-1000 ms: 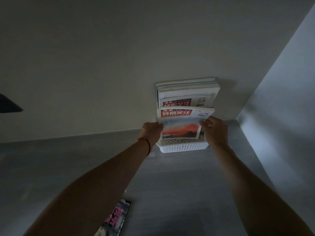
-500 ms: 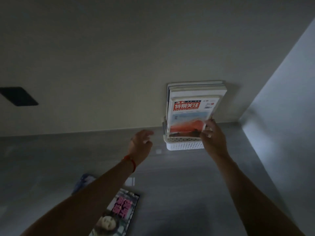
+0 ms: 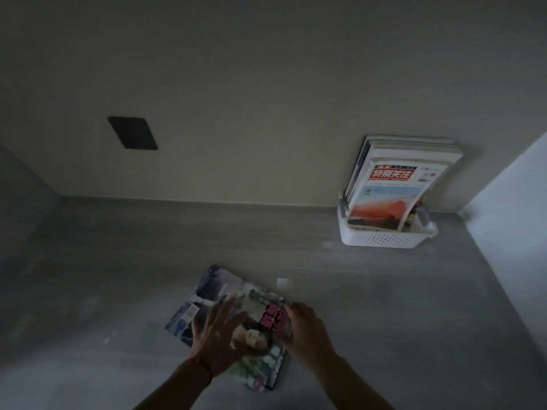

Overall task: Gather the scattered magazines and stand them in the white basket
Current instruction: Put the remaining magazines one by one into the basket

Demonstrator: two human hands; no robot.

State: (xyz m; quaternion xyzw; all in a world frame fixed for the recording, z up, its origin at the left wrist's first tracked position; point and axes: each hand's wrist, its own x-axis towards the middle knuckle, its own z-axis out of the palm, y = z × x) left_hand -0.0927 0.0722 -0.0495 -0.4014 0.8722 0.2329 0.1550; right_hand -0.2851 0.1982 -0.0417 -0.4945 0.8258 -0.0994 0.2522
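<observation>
Head view shows both my hands down over two magazines lying on the grey floor [image 3: 384, 306], well apart from the white basket [image 3: 384, 239] that stands against the back wall near the right corner. A second ago these hands were up at that basket seating the red-titled magazine [image 3: 390, 196]; now it stands in front of the others there, leaning back, so I judge that one done and the work has shifted to the pair left on the floor. My left hand [image 3: 217, 335] lies with fingers spread and fairly straight, across the seam where the pink-titled magazine [image 3: 266, 329] overlaps the bluish magazine [image 3: 207, 294] beneath it; it grips nothing that I can see. My right hand [image 3: 302, 329] sits at the right edge of the pink-titled cover with fingers curled toward that edge, but motion blur keeps me from telling whether it has actually pinched the cover. A red string circles my left wrist. A dark square plate [image 3: 132, 132] sits on the back wall toward the left. I reckon two magazines remain to collect.
</observation>
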